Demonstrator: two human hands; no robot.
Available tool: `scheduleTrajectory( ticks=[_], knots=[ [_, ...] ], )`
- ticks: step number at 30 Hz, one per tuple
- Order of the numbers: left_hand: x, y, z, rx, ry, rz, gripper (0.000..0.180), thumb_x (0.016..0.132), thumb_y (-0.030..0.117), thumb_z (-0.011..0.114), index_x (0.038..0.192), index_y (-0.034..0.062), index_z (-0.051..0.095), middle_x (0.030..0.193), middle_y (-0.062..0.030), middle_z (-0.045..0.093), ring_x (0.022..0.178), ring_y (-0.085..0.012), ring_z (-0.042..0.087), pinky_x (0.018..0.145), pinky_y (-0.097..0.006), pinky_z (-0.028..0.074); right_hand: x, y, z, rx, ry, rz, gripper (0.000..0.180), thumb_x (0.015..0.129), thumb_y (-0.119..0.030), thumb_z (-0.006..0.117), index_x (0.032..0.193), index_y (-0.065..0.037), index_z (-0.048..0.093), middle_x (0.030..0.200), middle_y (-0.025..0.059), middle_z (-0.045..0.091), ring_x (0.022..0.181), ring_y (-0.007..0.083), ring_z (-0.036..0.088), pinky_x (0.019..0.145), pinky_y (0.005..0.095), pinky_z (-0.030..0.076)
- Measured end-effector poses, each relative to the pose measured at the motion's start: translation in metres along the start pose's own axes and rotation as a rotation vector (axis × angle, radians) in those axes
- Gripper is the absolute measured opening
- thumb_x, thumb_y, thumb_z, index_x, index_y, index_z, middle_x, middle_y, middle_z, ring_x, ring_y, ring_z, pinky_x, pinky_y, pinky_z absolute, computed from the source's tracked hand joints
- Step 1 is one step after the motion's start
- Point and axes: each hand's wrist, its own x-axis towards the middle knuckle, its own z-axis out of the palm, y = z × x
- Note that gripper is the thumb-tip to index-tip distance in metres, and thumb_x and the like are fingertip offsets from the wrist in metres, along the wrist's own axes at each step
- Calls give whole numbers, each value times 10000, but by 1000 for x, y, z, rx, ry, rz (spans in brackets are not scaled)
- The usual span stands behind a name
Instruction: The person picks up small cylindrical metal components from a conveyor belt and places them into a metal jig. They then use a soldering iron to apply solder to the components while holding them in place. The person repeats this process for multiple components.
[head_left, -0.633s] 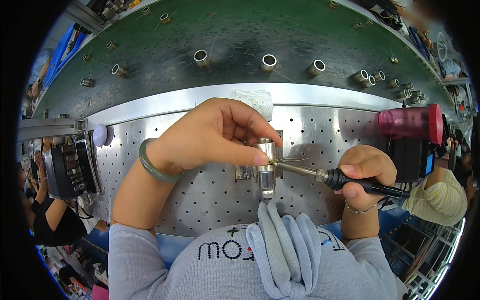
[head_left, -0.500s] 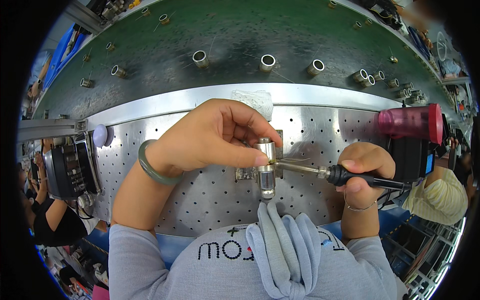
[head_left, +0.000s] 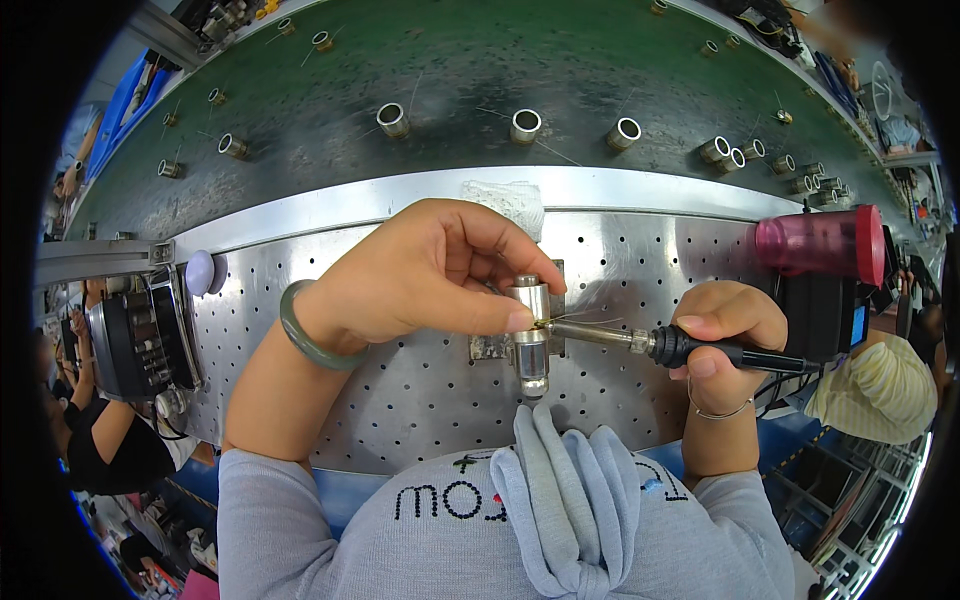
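Head camera: the metal cylinder (head_left: pixel 533 352) is over the middle of the perforated metal desk (head_left: pixel 640 270), its length running away from the person's chest. The left hand (head_left: pixel 440 270) comes in from the cylinder's left; its grip is closed on the far half, thumb pressed against the left side and the index fingertip just beside the far end. The right hand (head_left: pixel 735 325), well to the cylinder's right, has its grip closed around the black handle of a soldering iron (head_left: pixel 672 346). The iron's metal shaft points left, and its tip meets the cylinder's right side near mid-length. Thin wires (head_left: pixel 590 318) stick out to the right from that same spot. A small metal block (head_left: pixel 487 347) shows partly beneath the cylinder; whether the two touch is hidden. Beyond the cylinder, a white cloth (head_left: pixel 508 205) lies near the desk's far edge, and past it short metal tubes (head_left: pixel 525 127) are scattered over a dark green surface (head_left: pixel 460 70). Well to the cylinder's right is a pink cup (head_left: pixel 815 245); well to its left is a pale purple ball (head_left: pixel 200 271).
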Motion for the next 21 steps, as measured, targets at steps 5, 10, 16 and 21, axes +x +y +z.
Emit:
scheduleTrajectory(
  ticks=[5, 10, 16, 21],
  knots=[
    [2, -2, -3, -3, -15, 3, 382, 669, -5, 732, 1031, -78, 634, 973, -130, 651, 908, -164, 622, 813, -253, 509, 2, -1, -1, 50, -8, 4, 194, 677, -56, 771, 790, 29, 638, 679, 101, 630, 548, 172, 585, 530, 258, 449],
    [5, -6, -10, -12, -65, 33, 421, 652, 38, 771, 1039, -71, 646, 965, -129, 653, 881, -168, 621, 808, -257, 498, 3, 0, -1, 66, 0, -8, 179, 688, -38, 755, 786, 35, 625, 662, 99, 616, 524, 166, 572, 512, 256, 438],
    [7, -8, -12, -44, -95, 46, 421, 659, 58, 780, 1041, -65, 652, 959, -130, 653, 864, -168, 623, 802, -263, 497, 3, 1, -1, 63, 5, -14, 176, 689, -32, 752, 788, 36, 623, 656, 95, 612, 528, 166, 574, 513, 255, 441],
    [6, -9, -11, -77, -88, 83, 474, 660, 48, 782, 1091, -69, 622, 970, -132, 656, 882, -180, 637, 809, -276, 507, 3, -1, 0, 46, 4, -14, 174, 688, -32, 754, 783, 33, 624, 658, 95, 614, 531, 166, 575, 519, 256, 446]
  ],
)
